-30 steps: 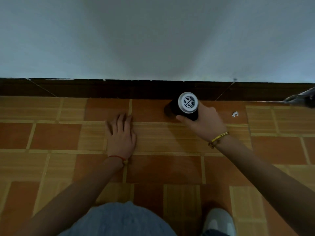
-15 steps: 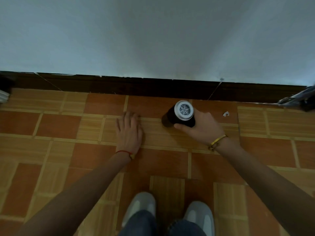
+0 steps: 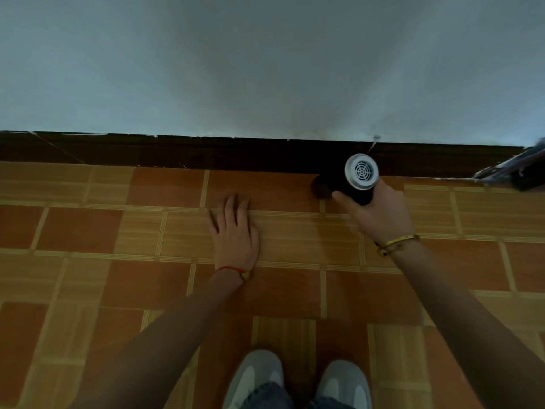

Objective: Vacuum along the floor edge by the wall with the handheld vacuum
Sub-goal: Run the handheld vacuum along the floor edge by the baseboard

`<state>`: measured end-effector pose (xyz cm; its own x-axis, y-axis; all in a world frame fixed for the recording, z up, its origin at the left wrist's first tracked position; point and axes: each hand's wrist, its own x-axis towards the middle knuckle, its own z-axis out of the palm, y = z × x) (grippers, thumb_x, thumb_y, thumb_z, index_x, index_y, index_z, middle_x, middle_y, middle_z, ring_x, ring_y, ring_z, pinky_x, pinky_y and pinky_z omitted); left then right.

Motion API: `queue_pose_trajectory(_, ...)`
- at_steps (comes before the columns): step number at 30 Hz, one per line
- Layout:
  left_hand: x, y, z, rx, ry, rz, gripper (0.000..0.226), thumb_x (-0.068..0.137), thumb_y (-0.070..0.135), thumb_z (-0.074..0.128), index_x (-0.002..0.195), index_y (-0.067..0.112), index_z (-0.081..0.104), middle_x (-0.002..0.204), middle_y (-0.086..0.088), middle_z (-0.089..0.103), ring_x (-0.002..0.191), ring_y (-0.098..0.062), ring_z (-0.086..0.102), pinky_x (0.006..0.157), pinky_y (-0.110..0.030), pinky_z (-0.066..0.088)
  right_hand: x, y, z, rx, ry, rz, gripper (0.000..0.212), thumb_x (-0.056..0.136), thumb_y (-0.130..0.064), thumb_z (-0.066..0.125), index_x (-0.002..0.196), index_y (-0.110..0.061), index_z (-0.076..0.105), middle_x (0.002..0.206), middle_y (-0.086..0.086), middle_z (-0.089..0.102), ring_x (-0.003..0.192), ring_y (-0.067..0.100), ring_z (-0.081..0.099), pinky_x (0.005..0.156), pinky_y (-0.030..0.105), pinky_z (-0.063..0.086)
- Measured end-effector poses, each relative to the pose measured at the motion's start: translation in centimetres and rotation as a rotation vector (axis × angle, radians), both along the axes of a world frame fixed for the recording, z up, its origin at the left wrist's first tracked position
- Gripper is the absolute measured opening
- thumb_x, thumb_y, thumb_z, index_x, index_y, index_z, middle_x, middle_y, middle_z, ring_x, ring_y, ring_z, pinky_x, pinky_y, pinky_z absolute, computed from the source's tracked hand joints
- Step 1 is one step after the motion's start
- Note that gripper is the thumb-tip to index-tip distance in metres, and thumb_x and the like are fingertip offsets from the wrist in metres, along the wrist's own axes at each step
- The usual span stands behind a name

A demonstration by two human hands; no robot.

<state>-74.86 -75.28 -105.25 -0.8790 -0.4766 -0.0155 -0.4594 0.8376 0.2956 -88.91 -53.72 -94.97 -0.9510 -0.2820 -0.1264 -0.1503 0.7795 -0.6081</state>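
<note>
the sweep along the edge is under way: the right hand [image 3: 380, 214] grips the vacuum [image 3: 355, 180], its nose low on the floor [image 3: 280, 187] right by the dark baseboard [image 3: 236, 154]. the left hand [image 3: 236, 231] lies open and flat on the tiles, bracing. next it likely needs a steady slide along the baseboard, nose kept down. the vacuum is a short black cylinder with a white grilled end cap facing up.

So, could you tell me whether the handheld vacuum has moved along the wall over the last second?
Yes. The handheld vacuum has shifted right along the dark skirting board, away from the left hand planted on the floor.
</note>
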Motion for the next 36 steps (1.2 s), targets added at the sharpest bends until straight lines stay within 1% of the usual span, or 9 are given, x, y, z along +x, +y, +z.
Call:
queue_pose_trajectory(2,0.0,0.0,-0.1,-0.001,0.010,-0.003,0.052,0.096,0.033,0.029,0.144,0.017,0.039,0.153,-0.009,0.035,0.146,-0.030,0.024,0.120,-0.059,0.010,-0.1,-0.3,0.0,-0.008,0.007,0.006,0.057,0.078,-0.056,0.067,0.119,-0.018,0.057,0.098,-0.001,0.070,0.097,0.023,0.065,0.073,0.028,0.045)
queue_pose_trajectory(5,0.1,-0.1,-0.1,-0.005,0.017,-0.007,0.053,0.096,0.034,0.029,0.145,0.017,0.039,0.153,-0.009,0.035,0.146,-0.029,0.025,0.120,-0.059,0.010,-0.1,-1.5,0.0,0.009,-0.051,0.098,0.051,0.079,-0.056,0.066,0.114,-0.021,0.058,0.080,-0.013,0.062,0.091,0.022,0.067,0.070,0.024,0.044)
queue_pose_trajectory(9,0.1,-0.2,-0.1,-0.008,0.020,-0.010,0.052,0.096,0.033,0.032,0.145,0.017,0.039,0.152,-0.009,0.037,0.144,-0.030,0.026,0.120,-0.059,0.011,-0.1,-2.5,-0.1,0.013,-0.009,0.034,0.066,0.079,-0.060,0.064,0.131,-0.023,0.050,0.109,0.003,0.069,0.106,0.027,0.062,0.084,0.043,0.054)
queue_pose_trajectory(17,0.2,-0.1,-0.1,-0.014,0.052,-0.007,0.053,0.095,0.034,0.033,0.144,0.017,0.040,0.152,-0.010,0.038,0.143,-0.030,0.029,0.119,-0.059,0.012,0.2,-6.1,-0.5,-0.030,-0.093,0.170,0.072,0.078,-0.063,0.062,0.137,-0.026,0.044,0.118,0.001,0.066,0.112,0.024,0.059,0.088,0.044,0.052)
queue_pose_trajectory(20,0.2,-0.1,0.0,-0.008,0.046,-0.012,0.053,0.095,0.033,0.033,0.144,0.017,0.041,0.153,-0.010,0.037,0.142,-0.031,0.030,0.118,-0.060,0.014,-0.7,-5.4,-0.6,-0.053,-0.098,0.129,0.067,0.077,-0.062,0.064,0.131,-0.024,0.051,0.115,0.000,0.068,0.110,0.020,0.061,0.089,0.038,0.052)
queue_pose_trajectory(25,0.1,-0.1,-0.1,-0.014,0.042,-0.008,0.051,0.096,0.031,0.037,0.144,0.017,0.041,0.152,-0.010,0.037,0.142,-0.030,0.029,0.119,-0.059,0.012,-1.0,-2.9,-0.8,-0.050,-0.042,0.049,0.054,0.077,-0.058,0.067,0.116,-0.021,0.059,0.083,-0.009,0.065,0.085,0.016,0.066,0.066,0.019,0.041)
queue_pose_trajectory(27,0.1,-0.1,-0.1,-0.016,0.048,-0.007,0.050,0.095,0.031,0.037,0.144,0.017,0.041,0.152,-0.009,0.037,0.143,-0.030,0.029,0.119,-0.059,0.011,-1.1,-3.3,-0.9,-0.053,-0.043,0.064,0.057,0.077,-0.057,0.067,0.120,-0.022,0.057,0.094,-0.007,0.068,0.091,0.012,0.063,0.068,0.016,0.042)
queue_pose_trajectory(31,0.1,-0.1,-0.2,-0.011,0.045,-0.004,0.052,0.095,0.032,0.036,0.145,0.017,0.040,0.153,-0.009,0.036,0.144,-0.029,0.028,0.119,-0.059,0.011,-0.8,-5.8,-0.9,-0.110,-0.072,0.139,0.064,0.076,-0.057,0.068,0.129,-0.023,0.053,0.115,-0.001,0.068,0.109,0.018,0.061,0.090,0.034,0.051)
queue_pose_trajectory(36,0.1,-0.2,-0.4,-0.008,0.061,-0.012,0.053,0.094,0.032,0.037,0.145,0.016,0.040,0.153,-0.009,0.036,0.144,-0.029,0.027,0.119,-0.059,0.011,-0.3,-9.4,-0.9,-0.048,-0.056,0.228,0.070,0.076,-0.064,0.063,0.133,-0.026,0.048,0.113,0.002,0.069,0.105,0.024,0.063,0.086,0.042,0.053)
